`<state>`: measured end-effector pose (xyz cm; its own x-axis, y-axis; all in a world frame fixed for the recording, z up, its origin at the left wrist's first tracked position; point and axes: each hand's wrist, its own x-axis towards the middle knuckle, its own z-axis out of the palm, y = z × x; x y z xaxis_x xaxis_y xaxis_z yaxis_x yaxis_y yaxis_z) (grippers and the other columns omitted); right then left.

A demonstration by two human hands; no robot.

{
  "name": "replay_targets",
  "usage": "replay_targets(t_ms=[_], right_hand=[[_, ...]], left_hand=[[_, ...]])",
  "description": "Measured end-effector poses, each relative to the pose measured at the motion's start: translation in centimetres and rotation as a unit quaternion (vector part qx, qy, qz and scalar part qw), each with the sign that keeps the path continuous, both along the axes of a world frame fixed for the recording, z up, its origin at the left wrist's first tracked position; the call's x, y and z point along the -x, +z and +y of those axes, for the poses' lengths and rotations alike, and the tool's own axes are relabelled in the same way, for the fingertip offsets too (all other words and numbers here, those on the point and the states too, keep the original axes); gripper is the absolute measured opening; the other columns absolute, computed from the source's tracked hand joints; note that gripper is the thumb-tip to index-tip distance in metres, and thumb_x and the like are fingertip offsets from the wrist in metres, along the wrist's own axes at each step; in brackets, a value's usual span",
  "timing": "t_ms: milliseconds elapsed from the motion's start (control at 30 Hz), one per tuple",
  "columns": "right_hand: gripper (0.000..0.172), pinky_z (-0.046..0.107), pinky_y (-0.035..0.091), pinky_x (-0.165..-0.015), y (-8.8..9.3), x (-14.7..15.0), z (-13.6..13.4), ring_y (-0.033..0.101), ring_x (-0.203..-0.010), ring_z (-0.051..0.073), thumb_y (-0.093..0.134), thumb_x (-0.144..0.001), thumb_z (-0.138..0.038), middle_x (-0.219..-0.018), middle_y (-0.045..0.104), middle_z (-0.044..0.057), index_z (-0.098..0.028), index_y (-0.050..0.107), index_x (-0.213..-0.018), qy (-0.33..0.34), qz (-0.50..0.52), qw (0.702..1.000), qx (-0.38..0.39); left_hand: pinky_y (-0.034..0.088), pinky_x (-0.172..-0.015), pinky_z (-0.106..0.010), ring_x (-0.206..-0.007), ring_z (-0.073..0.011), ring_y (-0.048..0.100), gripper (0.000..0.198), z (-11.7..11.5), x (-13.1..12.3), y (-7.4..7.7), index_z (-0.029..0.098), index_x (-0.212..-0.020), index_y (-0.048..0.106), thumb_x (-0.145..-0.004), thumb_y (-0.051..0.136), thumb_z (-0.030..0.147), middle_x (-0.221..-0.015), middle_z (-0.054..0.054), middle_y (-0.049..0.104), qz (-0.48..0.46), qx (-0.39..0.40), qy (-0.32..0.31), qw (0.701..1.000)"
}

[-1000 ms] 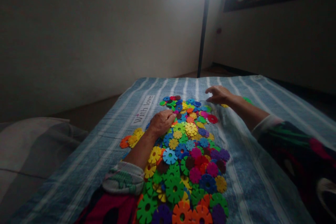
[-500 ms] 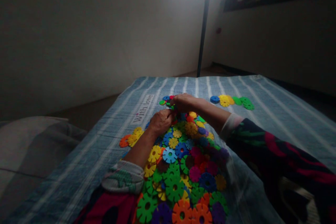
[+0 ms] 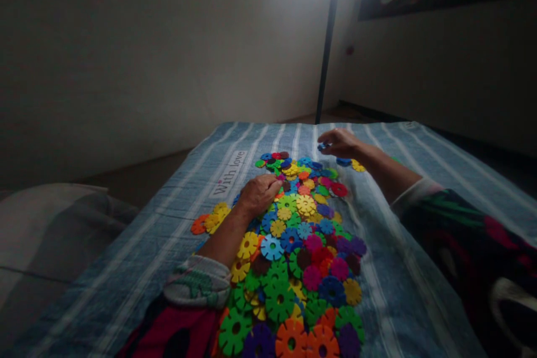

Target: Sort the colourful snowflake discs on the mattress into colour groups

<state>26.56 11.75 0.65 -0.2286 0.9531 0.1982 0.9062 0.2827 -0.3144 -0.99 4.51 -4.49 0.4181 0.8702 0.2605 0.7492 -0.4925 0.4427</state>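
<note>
A blue striped bedcover [image 3: 176, 218] is lying across the bed and carrying everything, with its printed words "With love" [image 3: 229, 173] sitting near the far left edge of the toys; a broad pile of coloured discs [image 3: 302, 257], notched like gears, is spreading down the middle of it from the far end towards the person; a patterned left sleeve [image 3: 197, 285] and right sleeve [image 3: 453, 224] are covering the forearms. The left hand [image 3: 260, 194] is resting knuckles-up on the far part of the pile, its grip curling narrow with the fingertips pressing among the discs, and I cannot tell whether it is holding one; the right hand [image 3: 340, 142] is hovering just past the pile's far right corner, its grip pinching narrow on what seems, in the dim light, to be a small blue disc [image 3: 322, 147]; a short row of discs [image 3: 350, 163], blue and yellow, is lying on the cover just under that wrist, apart from the pile.
</note>
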Motion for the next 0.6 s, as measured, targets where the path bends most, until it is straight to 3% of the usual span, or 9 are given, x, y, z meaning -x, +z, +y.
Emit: replay_targets(t_ms=[200,600], right_hand=[[0.040,0.025,0.051,-0.073,-1.2,-4.7,0.2,0.068,-0.091,0.020,0.070,-0.072,-0.020,-0.103,0.073,0.008,-0.018,0.071,-0.112,-0.071,0.006,0.996,0.061],[0.041,0.025,0.052,-0.072,-1.9,-5.5,-0.8,0.069,-0.088,0.021,0.070,-0.073,-0.027,-0.105,0.073,0.008,-0.018,0.071,-0.113,-0.066,0.006,0.996,0.062]], left_hand=[[0.043,-0.076,-0.030,-0.079,-0.0181,0.058,0.033,-0.1,-0.1,0.1,0.020,-0.068,0.057,-0.088,0.037,0.037,-0.079,-0.004,0.064,-0.004,0.011,0.009,1.000],[0.044,-0.077,-0.030,-0.080,-0.0184,0.059,0.033,0.0,0.0,0.1,0.019,-0.070,0.060,-0.088,0.038,0.037,-0.082,-0.005,0.066,-0.013,0.011,-0.002,1.000]])
